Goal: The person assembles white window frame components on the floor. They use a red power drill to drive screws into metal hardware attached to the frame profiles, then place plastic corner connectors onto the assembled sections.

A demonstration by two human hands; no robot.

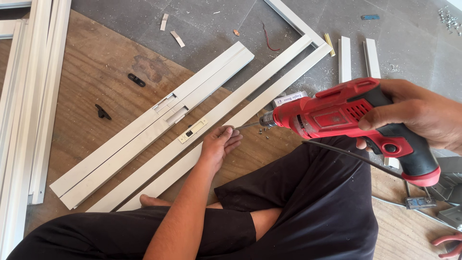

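From the head camera: I grip one red corded drill [337, 113] in my right hand [418, 118], fingers wrapped round its handle, the bit level and pointing at my left hand [219, 144]. That hand presses flat on the nearer white aluminium frame rail [192, 156], fingertips pinching what looks like a screw at the bit's tip. I judge I am seating a screw; next calls for a steady, aligned bit. I count two long rails, one paired profile [159, 115] with one latch plate [192, 131], two black clips [136, 80] and two short offcuts [372, 57].
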